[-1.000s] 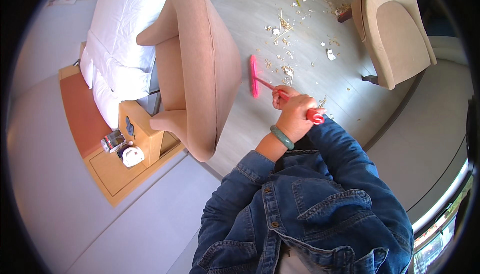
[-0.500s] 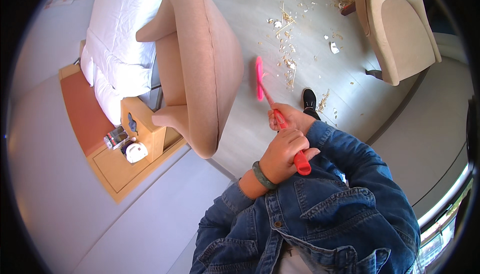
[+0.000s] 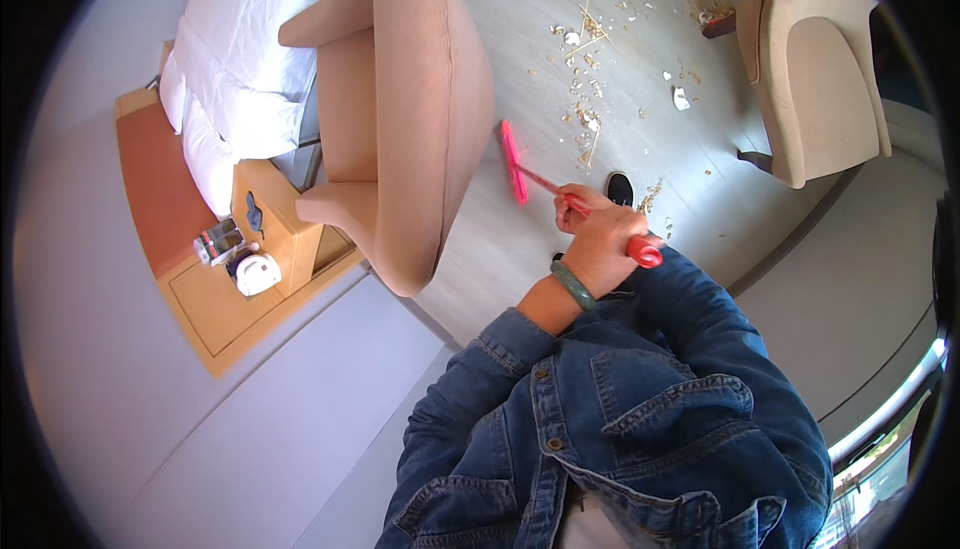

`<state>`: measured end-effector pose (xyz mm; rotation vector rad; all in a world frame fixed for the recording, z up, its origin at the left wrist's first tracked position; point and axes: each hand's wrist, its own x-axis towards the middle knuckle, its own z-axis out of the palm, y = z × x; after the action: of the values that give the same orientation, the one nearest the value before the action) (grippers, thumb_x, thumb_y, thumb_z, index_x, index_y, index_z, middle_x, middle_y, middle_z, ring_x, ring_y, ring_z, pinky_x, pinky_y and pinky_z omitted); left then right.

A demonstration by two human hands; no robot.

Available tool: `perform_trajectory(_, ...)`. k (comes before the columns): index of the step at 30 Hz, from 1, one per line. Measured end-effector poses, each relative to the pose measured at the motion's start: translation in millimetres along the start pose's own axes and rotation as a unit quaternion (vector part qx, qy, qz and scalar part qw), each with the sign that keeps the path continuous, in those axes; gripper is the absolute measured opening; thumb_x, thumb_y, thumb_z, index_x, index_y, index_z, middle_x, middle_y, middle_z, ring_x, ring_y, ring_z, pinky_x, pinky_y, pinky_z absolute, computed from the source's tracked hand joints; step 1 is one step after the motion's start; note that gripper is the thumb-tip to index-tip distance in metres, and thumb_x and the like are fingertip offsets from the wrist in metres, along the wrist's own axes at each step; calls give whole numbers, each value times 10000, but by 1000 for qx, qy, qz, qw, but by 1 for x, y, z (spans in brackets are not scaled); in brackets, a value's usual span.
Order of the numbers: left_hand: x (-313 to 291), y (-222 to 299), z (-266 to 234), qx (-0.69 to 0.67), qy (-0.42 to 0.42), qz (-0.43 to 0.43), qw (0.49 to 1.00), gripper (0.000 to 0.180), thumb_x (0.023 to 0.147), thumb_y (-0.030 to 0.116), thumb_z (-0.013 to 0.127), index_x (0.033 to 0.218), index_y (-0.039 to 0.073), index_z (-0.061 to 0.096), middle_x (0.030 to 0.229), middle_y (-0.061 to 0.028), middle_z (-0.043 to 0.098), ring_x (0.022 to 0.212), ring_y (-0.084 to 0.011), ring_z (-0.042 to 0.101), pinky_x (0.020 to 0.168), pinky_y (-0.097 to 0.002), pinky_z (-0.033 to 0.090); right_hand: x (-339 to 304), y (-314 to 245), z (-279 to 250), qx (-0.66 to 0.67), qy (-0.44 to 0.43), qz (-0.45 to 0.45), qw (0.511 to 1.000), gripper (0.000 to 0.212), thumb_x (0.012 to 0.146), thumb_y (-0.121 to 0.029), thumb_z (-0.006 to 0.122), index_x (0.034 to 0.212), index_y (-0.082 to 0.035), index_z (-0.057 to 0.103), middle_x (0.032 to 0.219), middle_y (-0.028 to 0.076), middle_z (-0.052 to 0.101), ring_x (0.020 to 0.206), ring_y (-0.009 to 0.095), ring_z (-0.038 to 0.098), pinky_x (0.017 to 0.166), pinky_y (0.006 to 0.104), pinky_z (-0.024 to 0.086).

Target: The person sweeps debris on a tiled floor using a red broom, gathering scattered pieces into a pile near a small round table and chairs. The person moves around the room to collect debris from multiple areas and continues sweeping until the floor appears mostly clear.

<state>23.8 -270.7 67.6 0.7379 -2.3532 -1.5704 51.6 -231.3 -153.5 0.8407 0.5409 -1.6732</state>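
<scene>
Hands [image 3: 606, 245] clamped on red broom handle [image 3: 645, 252]; dark package [image 3: 219, 241] near bed [image 3: 245, 64], print too small to read.

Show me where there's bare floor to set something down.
Free floor lies between the beige armchair, the pink broom head and the left denim sleeve. It's crowded right of the broom head, where litter stretches up toward the other chair.

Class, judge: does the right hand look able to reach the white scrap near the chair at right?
Probably not: the right hand is closed around the broom handle and the white scrap lies well beyond it, though the way between looks free.
</scene>
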Motion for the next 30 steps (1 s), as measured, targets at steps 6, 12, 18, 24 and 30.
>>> perform_trajectory(6,-12,50,-20,-22,-22,80,996,285,765,117,761,712,46,490,707,-114,517,697,-319,519,629,-400,410,-34,-69,48,-96,-18,290,952,125,944,-153,541,860,-79,485,674,-5,544,608,121,544,638,277,466)
perform_trajectory(12,-63,72,-72,36,11,68,997,221,748,66,763,755,52,542,736,-114,560,739,-328,557,665,-377,462,-65,-20,69,-136,-4,347,928,228,916,-207,551,748,-61,501,628,35,511,547,176,490,542,310,447)
perform_trajectory(18,-80,46,-65,5,10,-28,1000,235,718,60,787,739,47,553,717,-107,574,701,-301,580,648,-360,473,-68,1,47,-227,-73,386,891,247,951,-239,554,779,-77,486,686,18,517,669,141,509,658,270,445)
perform_trajectory(24,-55,32,-45,-69,40,-8,997,242,742,64,789,716,52,549,666,-77,547,589,-229,511,574,-316,425,-79,-39,60,-433,-151,230,859,285,1000,-297,471,805,-90,501,714,17,511,679,147,492,671,299,411)
perform_trajectory(30,-25,43,-49,-67,3,64,996,257,713,36,802,731,44,546,677,-95,542,632,-262,524,633,-332,448,-66,-73,81,-342,-96,204,912,289,977,-329,509,824,-84,520,694,12,518,672,137,505,663,284,423)
